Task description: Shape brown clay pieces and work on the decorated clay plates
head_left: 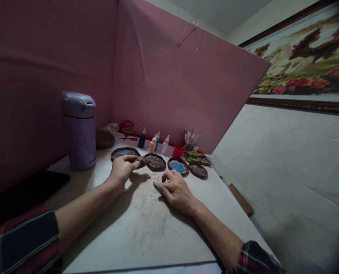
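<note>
My left hand [121, 170] pinches a small piece of brown clay [141, 162] between thumb and fingers, above the white tabletop. That clay overlaps the edge of a dark shallow clay dish with a purplish inside [156, 162] behind it; whether they touch I cannot tell. My right hand [176, 190] is low over the table, its fingers loosely bent, thumb apart from them, with nothing visible in it. Just beyond it sits a clay dish with a blue inside [178, 166]. A smaller dark dish [198, 170] stands to the right, and another with blue marks [125, 153] at the left.
A purple tumbler [79, 133] stands at the left beside a brown clay lump [105, 139]. Along the back are scissors [128, 138], several paint bottles [153, 144], a red cup [178, 151] and a green pack [198, 158]. Pink boards [172, 87] rise behind. Crumbs dot the white tabletop [146, 243].
</note>
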`<action>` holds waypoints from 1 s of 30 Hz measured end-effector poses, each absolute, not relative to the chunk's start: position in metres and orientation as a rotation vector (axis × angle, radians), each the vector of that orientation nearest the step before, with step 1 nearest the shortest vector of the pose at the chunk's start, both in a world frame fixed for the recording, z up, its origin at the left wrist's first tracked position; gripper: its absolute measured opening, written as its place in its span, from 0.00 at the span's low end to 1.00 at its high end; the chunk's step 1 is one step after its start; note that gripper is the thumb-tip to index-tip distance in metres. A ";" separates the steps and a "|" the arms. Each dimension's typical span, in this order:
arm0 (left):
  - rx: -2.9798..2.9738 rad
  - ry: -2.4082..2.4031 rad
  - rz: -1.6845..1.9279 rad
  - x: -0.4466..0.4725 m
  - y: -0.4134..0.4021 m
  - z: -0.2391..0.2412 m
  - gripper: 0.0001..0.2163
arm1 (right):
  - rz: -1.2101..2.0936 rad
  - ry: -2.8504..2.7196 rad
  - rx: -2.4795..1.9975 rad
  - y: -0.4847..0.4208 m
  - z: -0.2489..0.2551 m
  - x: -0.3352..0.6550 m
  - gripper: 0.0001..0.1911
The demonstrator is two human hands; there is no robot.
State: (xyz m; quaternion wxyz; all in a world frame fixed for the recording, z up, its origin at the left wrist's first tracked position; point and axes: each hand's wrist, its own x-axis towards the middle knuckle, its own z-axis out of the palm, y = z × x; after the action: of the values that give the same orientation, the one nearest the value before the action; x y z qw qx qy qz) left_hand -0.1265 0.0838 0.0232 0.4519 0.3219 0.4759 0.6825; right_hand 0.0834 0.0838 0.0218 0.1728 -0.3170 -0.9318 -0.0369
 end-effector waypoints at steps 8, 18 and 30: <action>0.795 1.189 1.697 -0.127 0.084 0.022 0.13 | -0.150 -2.590 -1.007 0.095 0.016 0.084 0.15; 0.787 1.159 1.680 -0.126 0.082 0.024 0.11 | -0.146 -2.635 -0.945 0.084 0.022 0.084 0.14; 0.802 1.169 1.677 -0.126 0.083 0.021 0.12 | -0.128 -2.690 -0.864 0.093 0.029 0.090 0.14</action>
State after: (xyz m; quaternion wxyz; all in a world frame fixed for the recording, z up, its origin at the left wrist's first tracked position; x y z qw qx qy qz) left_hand -0.1265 0.0834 0.0214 0.4554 0.3253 0.4738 0.6799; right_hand 0.0897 0.0935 0.0295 0.1558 -0.3018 -0.9395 -0.0447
